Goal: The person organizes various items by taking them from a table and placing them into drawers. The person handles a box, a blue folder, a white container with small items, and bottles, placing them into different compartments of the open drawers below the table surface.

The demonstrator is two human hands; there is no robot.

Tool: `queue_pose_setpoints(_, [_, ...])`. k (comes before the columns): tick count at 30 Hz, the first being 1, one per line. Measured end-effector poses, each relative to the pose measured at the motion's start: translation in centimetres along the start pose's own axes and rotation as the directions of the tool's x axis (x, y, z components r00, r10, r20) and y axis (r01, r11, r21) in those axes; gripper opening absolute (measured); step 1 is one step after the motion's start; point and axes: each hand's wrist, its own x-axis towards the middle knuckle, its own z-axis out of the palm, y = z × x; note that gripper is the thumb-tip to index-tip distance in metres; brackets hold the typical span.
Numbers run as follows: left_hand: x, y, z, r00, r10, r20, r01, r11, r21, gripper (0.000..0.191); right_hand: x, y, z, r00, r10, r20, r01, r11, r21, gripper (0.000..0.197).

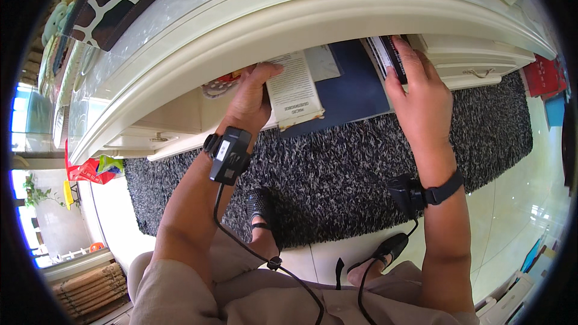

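Observation:
My left hand (253, 95) grips the left edge of a white printed box or booklet (293, 85), its thumb on top, under the overhanging edge of a cream cabinet top. A dark blue folder (352, 90) lies beside and partly under it, with a pale sheet in a clear sleeve (321, 63) on top. My right hand (415, 76) has its thumb and fingers on a black-and-white item (388, 56), perhaps a book or box, at the right side of the folder. Its far end is hidden under the overhang.
The cream cabinet top (280, 22) curves across the front. Closed drawers with metal handles (478, 73) flank the space. A dark shaggy rug (316, 180) lies on the tiled floor. Cables run from both wrist devices. Red bags (88, 169) stand at the left.

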Motion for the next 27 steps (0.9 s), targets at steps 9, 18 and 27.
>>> queue_pose_setpoints(9, [3.8, -1.2, 2.6, 0.997, -0.063, -0.045, 0.066, 0.996, 0.063, 0.034, -0.8, 1.2, -3.1, 0.998, -0.011, -0.062, 0.014, 0.999, 0.042, 0.039])
queue_pose_setpoints(18, [8.2, -3.9, -0.1, 0.966, -0.043, 0.254, -0.128, 0.775, 0.618, 0.044, -1.8, 2.1, -2.6, 0.998, 0.046, -0.032, -0.042, 0.992, 0.121, 0.04])
queue_pose_setpoints(27, [6.3, 0.2, 2.6, 0.965, -0.08, 0.251, -0.248, 0.042, 0.968, 0.061, -1.3, 1.6, -0.5, 0.997, -0.041, -0.064, 0.052, 0.983, 0.178, 0.038])
